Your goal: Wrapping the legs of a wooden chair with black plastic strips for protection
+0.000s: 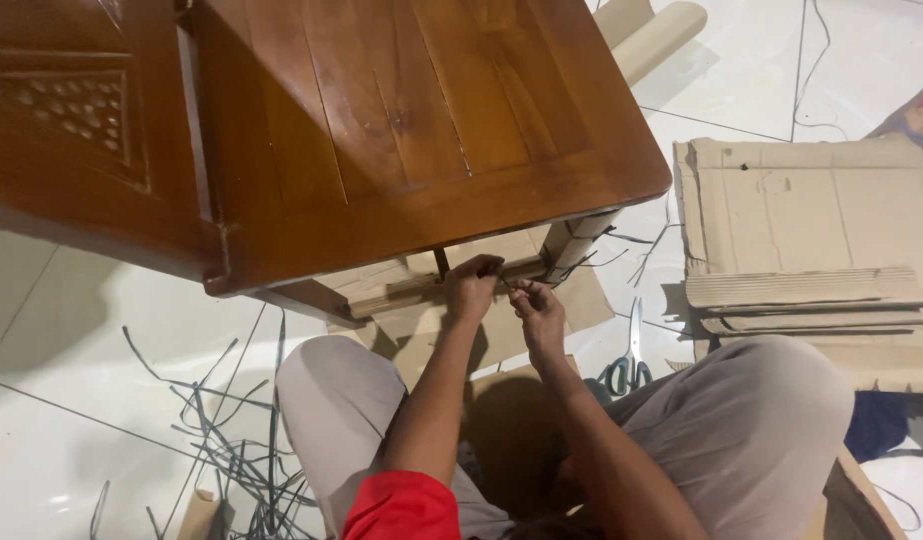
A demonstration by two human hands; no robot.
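Note:
A brown wooden chair [412,130] stands in front of me, its seat seen from above. Cardboard [402,285] is wrapped around the rail and legs under the seat's front edge. My left hand [472,285] grips a thin dark strap at the wrapped rail. My right hand [537,310] pinches the same strap [510,287] just to the right, both hands close together. The strap's path around the rail is hidden under the seat edge.
A stack of flattened cardboard [812,230] lies on the white tiled floor at the right. Scissors [632,365] lie beside my right knee. Loose dark strap offcuts [232,440] litter the floor at lower left. A cardboard roll [662,35] lies behind the chair.

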